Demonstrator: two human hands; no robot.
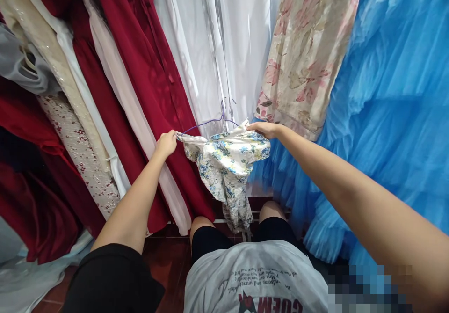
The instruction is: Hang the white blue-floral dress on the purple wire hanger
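Note:
A small white garment with a blue and yellow flower print (227,168) hangs from a thin purple wire hanger (206,123) in front of me. My left hand (166,143) is closed on the garment's left shoulder. My right hand (261,128) is closed on its right shoulder. The hanger's hook rises between my hands, in front of a hanging white dress. The lower part of the garment droops toward my knees.
Hanging gowns surround me: dark red ones (140,69) and a beaded cream one (77,149) on the left, white ones (217,46) in the middle, a pink-flowered beige one (308,55) and a big blue tulle one (396,116) on the right. The floor is red tile (168,261).

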